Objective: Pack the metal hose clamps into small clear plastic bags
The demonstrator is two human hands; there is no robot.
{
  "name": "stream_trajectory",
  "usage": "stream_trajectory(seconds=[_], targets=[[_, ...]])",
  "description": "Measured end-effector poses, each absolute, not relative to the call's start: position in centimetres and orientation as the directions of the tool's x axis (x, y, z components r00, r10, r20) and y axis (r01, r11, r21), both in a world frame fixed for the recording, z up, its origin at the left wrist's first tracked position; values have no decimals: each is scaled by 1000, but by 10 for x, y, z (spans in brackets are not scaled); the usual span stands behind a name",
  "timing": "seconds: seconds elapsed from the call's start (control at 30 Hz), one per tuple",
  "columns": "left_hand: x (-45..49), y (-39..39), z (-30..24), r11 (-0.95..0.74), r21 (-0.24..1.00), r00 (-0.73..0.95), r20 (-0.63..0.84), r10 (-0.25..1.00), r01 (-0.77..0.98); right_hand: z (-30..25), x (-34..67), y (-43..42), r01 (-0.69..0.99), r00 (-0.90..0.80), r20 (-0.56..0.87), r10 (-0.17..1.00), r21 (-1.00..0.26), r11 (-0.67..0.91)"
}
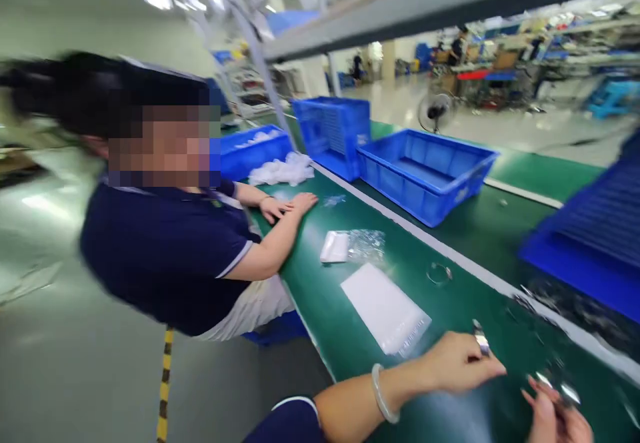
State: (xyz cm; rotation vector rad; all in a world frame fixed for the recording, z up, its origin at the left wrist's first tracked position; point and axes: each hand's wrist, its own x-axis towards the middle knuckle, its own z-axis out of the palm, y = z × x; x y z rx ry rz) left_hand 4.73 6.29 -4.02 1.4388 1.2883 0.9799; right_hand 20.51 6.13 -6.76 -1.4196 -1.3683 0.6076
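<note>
From the head view, your left hand [457, 361] pinches a small metal clip [481, 340] between its fingers, low over the green table [320, 296]. The clip stands roughly upright, long axis tilted a little away from you. Your right hand [555, 416] closes its fingers on another shiny piece [563, 389]; blur hides its shape, so which way it points is anyone's guess. The two pieces sit near each other but apart, so by my reading the joining is not done. A white bag [385, 309] lies flat just beyond your left hand, a metal ring [439, 273] further on. A co-worker [170, 256] leans on the table.
</note>
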Motion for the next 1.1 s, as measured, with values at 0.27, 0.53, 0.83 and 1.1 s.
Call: stream_trajectory(seconds=[0.27, 0.53, 0.83, 1.1], targets=[[46, 53, -27, -143, 988, 166, 131, 977, 59, -61, 202, 37, 341, 32, 375, 927, -876, 342], [48, 47, -23, -227, 973, 208, 215, 954, 33, -54, 211, 35, 389, -117, 482, 869, -783, 486], [46, 50, -25, -250, 967, 260, 230, 938, 45, -44, 218, 40, 399, -269, 524, 808, -703, 589], [39, 54, -26, -33, 997, 363, 56, 930, -69, -40, 227, 47, 383, -430, 453, 781, -692, 612]])
